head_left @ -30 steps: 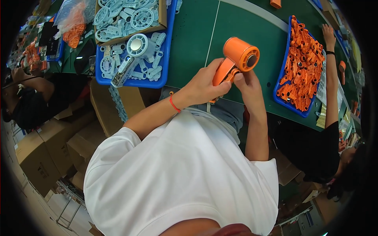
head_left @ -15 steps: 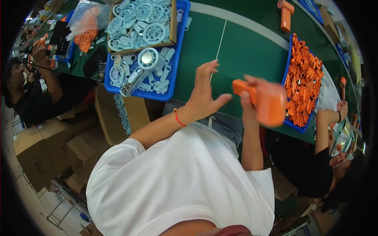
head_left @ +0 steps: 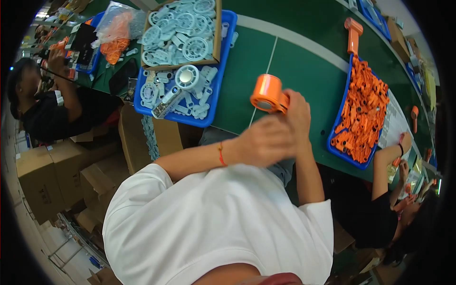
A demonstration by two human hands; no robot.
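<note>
An orange handheld fan body point(head_left: 267, 91) with a round, drum-like head is gripped near its handle by my right hand point(head_left: 298, 113). Its head points up and left above the green table, and fingers cover most of the handle. Just below, my left hand point(head_left: 270, 141) is curled and somewhat blurred, overlapping the right hand and wrist. Whatever its fingers hold, if anything, is hidden. Left of my hands, a light blue fan body point(head_left: 186, 78) with a silver disc in its head lies on small parts in a blue tray point(head_left: 214, 105).
A carton point(head_left: 217, 33) of light blue rings and parts sits on that tray. On the right, a blue tray point(head_left: 331, 142) holds many orange pieces. Another orange fan body point(head_left: 353, 37) lies beyond it. Co-workers sit on both sides; cardboard boxes point(head_left: 42, 180) stand at left.
The orange fan body has swung from the right to the left, its head now upward. My left hand has gone from spread fingers to curled, moving down and right against the right hand.
</note>
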